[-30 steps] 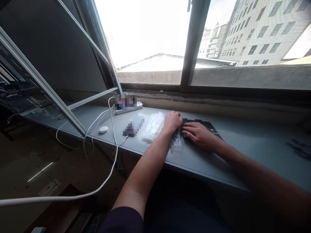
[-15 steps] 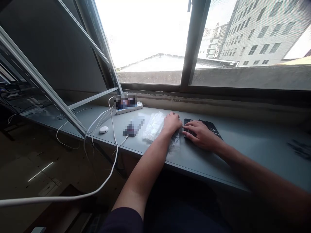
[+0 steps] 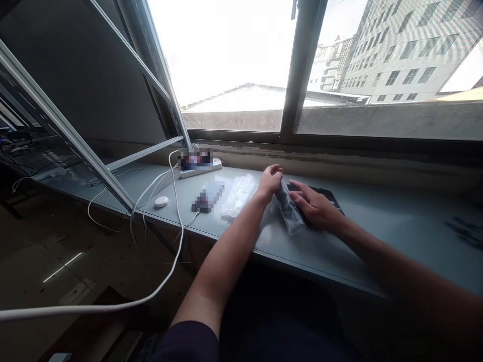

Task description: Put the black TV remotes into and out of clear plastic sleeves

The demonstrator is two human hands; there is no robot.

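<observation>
My left hand (image 3: 270, 182) is closed in a pinch on the top end of a clear plastic bag (image 3: 290, 213), which hangs tilted just above the table. My right hand (image 3: 312, 205) has its fingers stretched out and apart. Its fingertips are beside the bag; whether they touch it I cannot tell. Under and behind that hand lies a thin black keyboard (image 3: 329, 196), largely covered by the hand and the bag. To the left of my left wrist is a pile of clear plastic bags (image 3: 237, 196), flat on the table.
A white power strip (image 3: 202, 169) sits by the wall, with a blurred-out item on it. White cables (image 3: 177, 241) run across the table edge. A round white puck (image 3: 161, 201) and a blurred-out device (image 3: 207, 197) lie to the left. A metal frame (image 3: 71, 130) leans at left.
My left hand has lifted a bag off the pile and swung it right, over the keyboard's left side. My right hand has shifted slightly right, fingers still spread.
</observation>
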